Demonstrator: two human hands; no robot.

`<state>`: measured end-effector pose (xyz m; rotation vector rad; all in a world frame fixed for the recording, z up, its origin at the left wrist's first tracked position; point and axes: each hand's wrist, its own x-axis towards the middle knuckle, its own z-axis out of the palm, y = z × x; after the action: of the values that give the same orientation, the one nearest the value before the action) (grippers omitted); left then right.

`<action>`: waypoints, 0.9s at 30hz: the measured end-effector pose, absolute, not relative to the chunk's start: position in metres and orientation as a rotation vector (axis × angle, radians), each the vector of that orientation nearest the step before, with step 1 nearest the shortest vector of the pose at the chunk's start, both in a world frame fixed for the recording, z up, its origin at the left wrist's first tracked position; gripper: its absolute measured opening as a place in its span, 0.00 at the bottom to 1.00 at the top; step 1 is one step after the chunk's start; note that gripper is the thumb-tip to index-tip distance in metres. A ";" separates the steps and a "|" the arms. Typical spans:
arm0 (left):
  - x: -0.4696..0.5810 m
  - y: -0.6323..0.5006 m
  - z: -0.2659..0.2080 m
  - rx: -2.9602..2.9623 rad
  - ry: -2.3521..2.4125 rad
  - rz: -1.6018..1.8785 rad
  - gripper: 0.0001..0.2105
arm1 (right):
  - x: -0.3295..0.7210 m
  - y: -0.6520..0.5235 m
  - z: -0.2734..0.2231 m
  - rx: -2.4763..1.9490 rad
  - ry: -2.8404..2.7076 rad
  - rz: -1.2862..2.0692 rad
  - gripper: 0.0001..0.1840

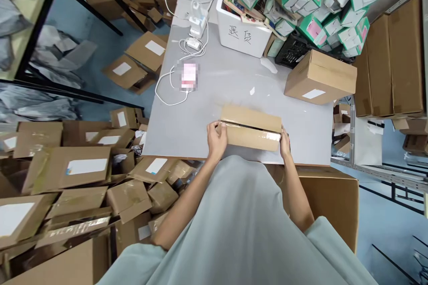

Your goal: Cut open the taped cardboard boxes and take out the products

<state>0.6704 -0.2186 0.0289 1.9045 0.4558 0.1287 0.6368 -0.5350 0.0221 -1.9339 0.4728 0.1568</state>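
Observation:
A long brown cardboard box [250,137] lies near the front edge of the grey table [194,129], its two top flaps almost meeting along a dark slit. Shiny clear tape shows at the right end of that seam. My left hand [216,139] grips the box's left end, thumb near the slit. At the opposite end my right hand [285,143] is closed around the edge, its fingers partly hidden by the cardboard. The back flap looks slightly blurred. What the box contains is hidden.
Behind stand a white bin [244,38] of boxes and books and a black crate [294,51]. A taped carton [321,78] sits at right. A charging cable [163,98] and power strip [198,24] lie at left. Cartons [88,164] crowd the floor.

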 end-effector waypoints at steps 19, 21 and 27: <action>0.630 -0.224 0.047 1.714 0.766 -0.189 0.25 | 0.761 -0.583 0.094 -2.467 0.085 0.268 0.26; 0.622 -0.226 0.048 1.714 0.764 -0.234 0.32 | 0.770 -0.579 0.087 -2.462 0.156 0.191 0.28; 0.664 -0.232 0.053 1.738 0.669 -0.106 0.36 | 0.772 -0.574 0.073 -2.377 0.246 0.144 0.33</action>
<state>0.6642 -0.2322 0.0528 1.7381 0.6690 -0.1064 0.7722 -0.5739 0.0733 -2.3774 0.2465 0.1438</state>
